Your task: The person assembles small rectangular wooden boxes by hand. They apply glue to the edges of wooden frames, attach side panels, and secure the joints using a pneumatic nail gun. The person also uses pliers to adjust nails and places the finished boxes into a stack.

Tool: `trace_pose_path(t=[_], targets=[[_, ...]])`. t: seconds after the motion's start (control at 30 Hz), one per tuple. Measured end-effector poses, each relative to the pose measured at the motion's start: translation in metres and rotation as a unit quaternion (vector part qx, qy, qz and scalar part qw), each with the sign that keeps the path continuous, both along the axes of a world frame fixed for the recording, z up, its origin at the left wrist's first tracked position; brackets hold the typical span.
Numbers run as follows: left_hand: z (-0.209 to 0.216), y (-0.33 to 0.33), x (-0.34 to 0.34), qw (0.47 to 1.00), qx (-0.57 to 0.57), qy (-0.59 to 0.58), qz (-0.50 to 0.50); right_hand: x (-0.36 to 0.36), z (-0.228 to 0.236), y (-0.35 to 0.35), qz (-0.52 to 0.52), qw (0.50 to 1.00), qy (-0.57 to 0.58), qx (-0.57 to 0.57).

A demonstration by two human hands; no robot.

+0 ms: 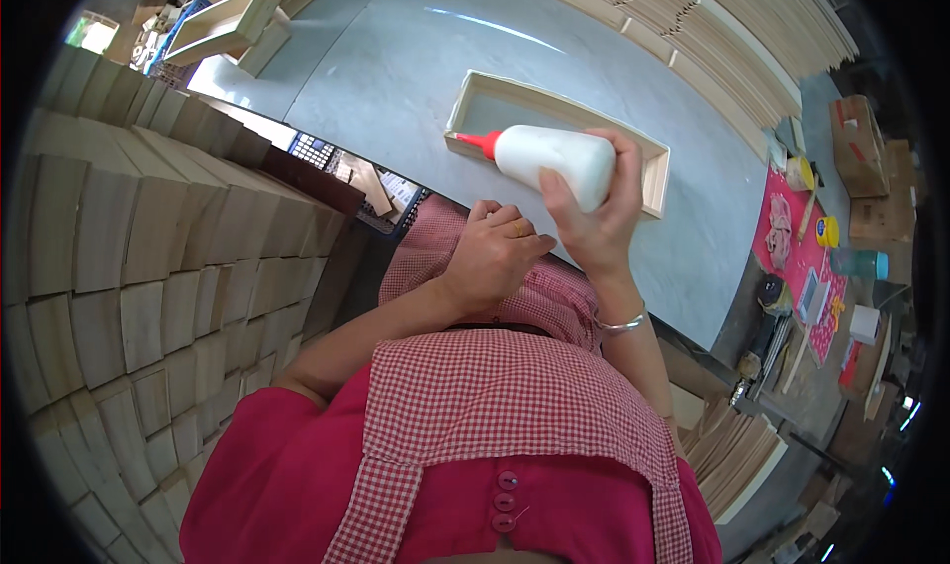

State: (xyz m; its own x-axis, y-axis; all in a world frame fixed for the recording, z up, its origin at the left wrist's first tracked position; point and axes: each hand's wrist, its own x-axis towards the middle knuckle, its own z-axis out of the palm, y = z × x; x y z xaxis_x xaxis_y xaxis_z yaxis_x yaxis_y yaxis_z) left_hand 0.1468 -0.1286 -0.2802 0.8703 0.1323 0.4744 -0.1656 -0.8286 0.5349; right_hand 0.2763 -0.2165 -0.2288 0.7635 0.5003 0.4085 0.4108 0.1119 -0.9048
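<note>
In my right hand (599,208) is a white squeeze glue bottle (554,158), tilted onto its side with its red nozzle toward the left. The bottle is above a pale rectangular wooden frame (564,103) lying on the grey table (396,79), and it hides part of the frame's near side. The table surface shows through inside the frame. My left hand (498,252) is closed at the table's near edge, in front of my checked apron, its fingers curled in. Whatever those fingers hold, if anything, is hidden.
Tall stacks of wooden pieces (129,218) rise on the left. Thin wooden strips (693,40) lie in rows at the far right. More wooden frames (226,25) sit at the far left. A red cloth (777,237) with jars, and cardboard boxes (876,183), are on the right.
</note>
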Motion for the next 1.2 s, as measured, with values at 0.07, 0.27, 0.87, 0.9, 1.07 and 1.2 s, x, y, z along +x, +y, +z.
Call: trace_pose_path(t=[0.07,0.27,0.87,0.9,1.07,1.2], targets=[[0.000,0.002,-0.003,1.000,-0.002,-0.003,0.011,0.000,-0.004,0.011,0.005,1.000,-0.012,-0.006],[-0.003,0.001,-0.005,1.000,0.004,0.000,0.018,0.003,-0.003,0.007,-0.008,0.999,-0.032,-0.032],[-0.007,-0.014,0.012,0.999,0.016,-0.010,-0.029,0.016,0.011,-0.101,-0.149,0.981,-0.067,-0.101],[-0.007,-0.015,0.012,0.999,0.015,-0.007,-0.030,0.017,0.011,-0.107,-0.156,0.980,-0.072,-0.104],[-0.006,-0.018,0.017,0.999,0.007,-0.006,-0.042,0.022,0.009,-0.140,-0.206,0.970,-0.037,-0.120],[-0.006,-0.021,0.020,0.999,0.013,-0.004,-0.048,0.027,0.009,-0.163,-0.235,0.963,-0.029,-0.132]])
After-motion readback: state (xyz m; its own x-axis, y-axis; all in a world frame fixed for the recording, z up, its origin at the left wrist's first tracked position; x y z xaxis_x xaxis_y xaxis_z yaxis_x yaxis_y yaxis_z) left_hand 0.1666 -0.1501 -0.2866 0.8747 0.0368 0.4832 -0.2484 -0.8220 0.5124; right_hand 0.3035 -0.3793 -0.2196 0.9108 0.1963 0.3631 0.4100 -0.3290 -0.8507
